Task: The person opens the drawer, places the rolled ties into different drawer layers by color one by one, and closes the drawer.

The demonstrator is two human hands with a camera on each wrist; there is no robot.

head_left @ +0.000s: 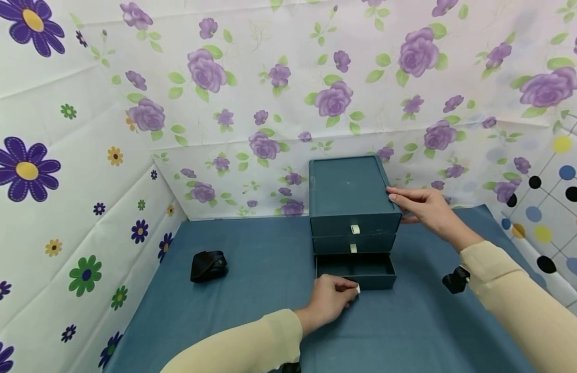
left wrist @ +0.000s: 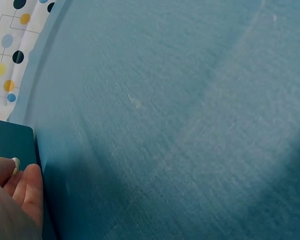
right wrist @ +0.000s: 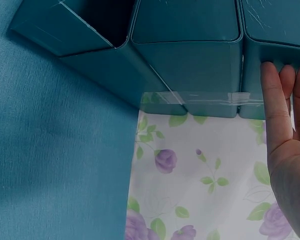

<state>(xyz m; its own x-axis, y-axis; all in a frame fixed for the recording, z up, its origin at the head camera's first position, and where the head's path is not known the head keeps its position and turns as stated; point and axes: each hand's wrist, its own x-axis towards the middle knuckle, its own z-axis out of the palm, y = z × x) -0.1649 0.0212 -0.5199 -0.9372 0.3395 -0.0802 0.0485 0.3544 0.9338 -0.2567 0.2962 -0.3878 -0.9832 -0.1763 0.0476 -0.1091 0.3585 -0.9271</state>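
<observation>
A dark teal chest of three small drawers [head_left: 349, 186] stands near the back of the table. Its bottom drawer [head_left: 381, 282] is pulled out, and the inside that shows is bare. My left hand [head_left: 329, 303] pinches the white pull tab [head_left: 358, 289] on that drawer's front, the tab also showing between finger and thumb in the left wrist view. At the chest's right side, my right hand [head_left: 423, 210] rests against the upper edge. Its straight fingers [right wrist: 277, 107] touch the side wall in the right wrist view. The two upper drawers [head_left: 332, 225] are closed.
A black crumpled-looking item [head_left: 208, 266] lies on the blue tablecloth [head_left: 251, 290] to the left. Flower-printed sheeting [head_left: 270, 114] hangs behind the chest, and a dotted sheet [head_left: 549, 207] is at the right. Clear tape [right wrist: 200, 97] crosses the chest's side.
</observation>
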